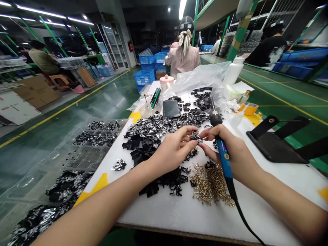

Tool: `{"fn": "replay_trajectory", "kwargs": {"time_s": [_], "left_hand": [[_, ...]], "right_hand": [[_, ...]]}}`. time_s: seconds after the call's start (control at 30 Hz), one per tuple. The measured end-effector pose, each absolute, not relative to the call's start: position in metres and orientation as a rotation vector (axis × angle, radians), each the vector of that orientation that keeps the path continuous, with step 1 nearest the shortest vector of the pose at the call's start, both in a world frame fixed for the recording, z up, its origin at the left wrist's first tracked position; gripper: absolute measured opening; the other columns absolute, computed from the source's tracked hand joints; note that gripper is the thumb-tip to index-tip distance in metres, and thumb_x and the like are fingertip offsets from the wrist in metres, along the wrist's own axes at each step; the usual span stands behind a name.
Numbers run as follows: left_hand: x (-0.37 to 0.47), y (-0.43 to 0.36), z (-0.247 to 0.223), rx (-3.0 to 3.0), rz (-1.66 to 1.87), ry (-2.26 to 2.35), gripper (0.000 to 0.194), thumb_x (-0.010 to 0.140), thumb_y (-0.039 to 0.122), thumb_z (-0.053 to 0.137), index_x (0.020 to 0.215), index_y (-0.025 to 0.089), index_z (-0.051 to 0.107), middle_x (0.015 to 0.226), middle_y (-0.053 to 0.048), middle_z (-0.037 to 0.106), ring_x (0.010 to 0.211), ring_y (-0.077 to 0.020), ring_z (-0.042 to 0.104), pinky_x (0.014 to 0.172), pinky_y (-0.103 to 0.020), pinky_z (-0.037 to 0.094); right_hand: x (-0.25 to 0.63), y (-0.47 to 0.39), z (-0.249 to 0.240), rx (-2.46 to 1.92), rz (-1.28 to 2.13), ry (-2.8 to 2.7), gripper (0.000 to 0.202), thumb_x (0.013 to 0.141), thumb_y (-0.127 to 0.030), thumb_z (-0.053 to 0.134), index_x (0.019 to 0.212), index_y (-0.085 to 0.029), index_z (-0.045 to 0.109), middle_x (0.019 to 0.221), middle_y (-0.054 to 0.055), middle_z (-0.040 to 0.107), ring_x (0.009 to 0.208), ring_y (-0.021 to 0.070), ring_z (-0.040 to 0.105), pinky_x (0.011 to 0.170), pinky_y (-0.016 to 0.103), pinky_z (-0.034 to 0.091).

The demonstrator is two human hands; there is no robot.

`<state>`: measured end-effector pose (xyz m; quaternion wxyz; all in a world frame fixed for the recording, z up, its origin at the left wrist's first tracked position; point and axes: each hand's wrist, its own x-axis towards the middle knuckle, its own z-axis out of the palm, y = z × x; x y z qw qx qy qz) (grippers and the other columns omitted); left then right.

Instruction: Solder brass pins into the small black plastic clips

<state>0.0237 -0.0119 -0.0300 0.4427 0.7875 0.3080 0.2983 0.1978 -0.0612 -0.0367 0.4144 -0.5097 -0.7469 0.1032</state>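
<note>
Between the fingers of my left hand (176, 145) is a small black-and-silver clip part (196, 136), pinched above the table. My right hand (230, 150) holds a blue soldering iron (224, 159), its metal tip pointing up and away from me. The right fingertips also reach to the clip part and seem to touch it. Just below my hands lies a pile of small brass-coloured curved pins (210, 186). Black and silver clip parts (151, 131) are heaped across the middle of the white table (159, 218). Part of the clip is hidden by my fingers.
A phone (171, 108) lies on the heap. Clear compartment trays (87, 157) with parts stand at left. At right are a black metal stand (279, 143), orange tape (248, 108) and a white bottle (234, 71). A person (183, 54) sits ahead. The iron's cord (243, 217) trails toward me.
</note>
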Motion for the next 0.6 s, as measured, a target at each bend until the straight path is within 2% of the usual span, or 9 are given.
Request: {"fn": "replay_trajectory", "kwargs": {"time_s": [0.1, 0.27, 0.43, 0.6], "left_hand": [[0.0231, -0.0109, -0.0277, 1.996, 0.742, 0.763, 0.036, 0.085, 0.023, 0.049, 0.119, 0.016, 0.047, 0.083, -0.004, 0.058, 0.072, -0.013, 0.059, 0.067, -0.026, 0.049], [0.0261, -0.0128, -0.0259, 1.989, 0.777, 0.734, 0.033, 0.08, 0.017, 0.053, 0.113, 0.015, 0.054, 0.093, -0.005, 0.06, 0.075, -0.0121, 0.058, 0.069, -0.023, 0.047], [0.0306, -0.0116, -0.0299, 1.894, 0.797, 0.732, 0.033, 0.077, 0.016, 0.056, 0.109, 0.014, 0.058, 0.084, -0.001, 0.061, 0.075, -0.0136, 0.06, 0.069, -0.024, 0.046], [0.0292, -0.0121, -0.0267, 1.888, 0.782, 0.759, 0.033, 0.077, 0.018, 0.057, 0.11, 0.014, 0.058, 0.085, -0.003, 0.063, 0.078, -0.0158, 0.061, 0.072, -0.027, 0.048]], "right_hand": [[0.1982, -0.0613, -0.0344, -1.277, 0.243, -1.891, 0.019, 0.078, -0.018, 0.056, 0.082, -0.022, 0.038, 0.091, 0.004, 0.058, 0.077, 0.017, 0.057, 0.067, 0.031, 0.045], [0.1992, -0.0653, -0.0318, -1.274, 0.269, -1.9, 0.02, 0.076, -0.016, 0.057, 0.081, -0.023, 0.038, 0.091, 0.003, 0.058, 0.065, 0.0126, 0.055, 0.06, 0.028, 0.045], [0.1993, -0.0656, -0.0328, -1.284, 0.235, -1.91, 0.022, 0.075, -0.016, 0.058, 0.083, -0.024, 0.039, 0.095, 0.001, 0.057, 0.069, 0.0136, 0.058, 0.061, 0.029, 0.047], [0.1974, -0.0643, -0.0339, -1.265, 0.275, -1.877, 0.024, 0.075, -0.014, 0.058, 0.082, -0.024, 0.038, 0.094, 0.002, 0.057, 0.073, 0.016, 0.058, 0.064, 0.031, 0.048]]}}
